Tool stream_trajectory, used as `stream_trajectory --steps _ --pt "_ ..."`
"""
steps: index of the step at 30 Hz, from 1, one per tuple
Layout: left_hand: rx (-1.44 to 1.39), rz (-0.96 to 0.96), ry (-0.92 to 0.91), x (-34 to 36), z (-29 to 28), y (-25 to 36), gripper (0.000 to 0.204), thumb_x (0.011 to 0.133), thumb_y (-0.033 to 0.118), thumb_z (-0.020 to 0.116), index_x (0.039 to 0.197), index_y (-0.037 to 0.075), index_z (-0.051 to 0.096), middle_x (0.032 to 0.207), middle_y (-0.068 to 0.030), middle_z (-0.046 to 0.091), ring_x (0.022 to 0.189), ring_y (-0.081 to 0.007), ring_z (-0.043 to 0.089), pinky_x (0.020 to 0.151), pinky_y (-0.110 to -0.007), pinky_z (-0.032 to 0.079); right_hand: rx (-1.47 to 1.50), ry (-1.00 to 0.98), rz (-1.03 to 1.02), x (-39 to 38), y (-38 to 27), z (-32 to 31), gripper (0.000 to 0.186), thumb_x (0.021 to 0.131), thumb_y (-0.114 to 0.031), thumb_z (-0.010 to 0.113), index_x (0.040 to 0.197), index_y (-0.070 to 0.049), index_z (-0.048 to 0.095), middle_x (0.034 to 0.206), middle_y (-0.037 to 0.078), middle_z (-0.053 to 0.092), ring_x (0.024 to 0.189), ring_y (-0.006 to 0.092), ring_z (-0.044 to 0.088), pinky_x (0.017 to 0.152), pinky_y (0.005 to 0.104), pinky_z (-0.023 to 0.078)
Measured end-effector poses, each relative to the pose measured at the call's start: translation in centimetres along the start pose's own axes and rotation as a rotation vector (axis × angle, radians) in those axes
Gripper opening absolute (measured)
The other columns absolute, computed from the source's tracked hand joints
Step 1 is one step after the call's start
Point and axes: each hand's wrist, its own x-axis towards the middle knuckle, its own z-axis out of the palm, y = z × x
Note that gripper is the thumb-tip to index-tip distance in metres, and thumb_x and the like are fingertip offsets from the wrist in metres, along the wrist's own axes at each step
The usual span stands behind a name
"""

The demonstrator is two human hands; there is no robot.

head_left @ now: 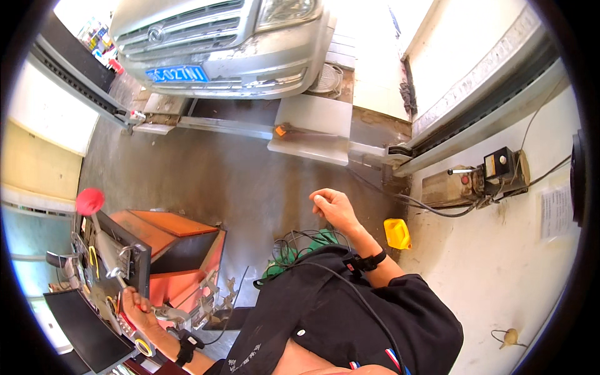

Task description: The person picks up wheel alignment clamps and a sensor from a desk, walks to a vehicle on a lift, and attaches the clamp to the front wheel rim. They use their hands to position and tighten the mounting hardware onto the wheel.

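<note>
My left hand (141, 314) reaches into the cluttered workbench at the lower left, its fingers bent. Small red parts show around the fingers, but what they grip is hidden. A metal rod (110, 257) with a round red end (90, 201) slants up from just beyond this hand. My right hand (337, 210) hangs over the floor in front of my body, fingers curled in and thumb against them, with nothing seen in it. Black straps circle both wrists.
A silver vehicle (219, 50) stands ahead, by a lift arm (228, 127). An orange cabinet (187, 244) is beside the bench. Black cables (306, 240) lie over something green close to me. A yellow jug (397, 233) sits by the right wall, below a lift control box (498, 164).
</note>
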Motion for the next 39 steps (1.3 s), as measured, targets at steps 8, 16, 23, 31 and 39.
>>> stream_trajectory --steps 8,16,23,31,39 --pt "0.072 -0.507 -0.532 -9.9 26.0 -8.9 0.023 0.102 0.022 0.056 0.093 0.001 0.060 0.061 0.0064 0.041 0.043 -0.0035 0.033 0.039 -0.019 0.026 -0.047 -0.098 -0.076 -0.1 -1.1 -8.6 0.028 0.099 -0.023 0.060 0.109 0.001 0.069 0.082 0.007 0.072 0.075 0.0111 0.066 0.070 0.0287 0.053" --pt "0.325 -0.644 -1.042 -19.0 51.1 -15.9 0.021 0.101 0.022 0.058 0.097 0.002 0.061 0.066 0.0038 0.047 0.048 -0.0033 0.037 0.043 -0.018 0.030 0.170 -0.223 -0.027 2.7 -1.9 -14.6 0.039 0.106 -0.032 0.051 0.124 0.001 0.061 0.103 0.006 0.071 0.085 0.0121 0.066 0.077 0.0279 0.052" --pt "0.357 -0.561 -1.347 -22.1 64.9 -21.4 0.022 0.103 0.022 0.053 0.091 0.007 0.062 0.066 0.0046 0.049 0.052 -0.0039 0.040 0.045 -0.021 0.030 0.535 0.132 -0.018 9.2 -5.5 -21.4 0.028 0.104 -0.024 0.056 0.098 0.002 0.066 0.075 0.005 0.065 0.057 0.0113 0.062 0.052 0.0257 0.051" --pt "0.571 -0.048 -1.624 -22.5 76.7 -20.8 0.026 0.105 0.024 0.048 0.094 0.004 0.059 0.070 -0.0004 0.057 0.059 -0.0078 0.053 0.052 -0.026 0.043 0.661 0.411 -0.099 15.7 -9.9 -28.2 0.018 0.101 -0.016 0.058 0.101 0.000 0.066 0.095 0.008 0.071 0.080 0.0117 0.064 0.073 0.0261 0.054" --pt "0.477 -0.343 -1.613 -15.9 81.7 -22.3 0.024 0.106 0.028 0.051 0.116 0.007 0.059 0.082 0.0020 0.060 0.067 -0.0042 0.053 0.057 -0.020 0.043 0.646 0.479 -0.276 22.6 -12.8 -35.9 0.012 0.102 -0.012 0.056 0.108 -0.003 0.062 0.099 0.007 0.070 0.081 0.0107 0.063 0.073 0.0257 0.052"
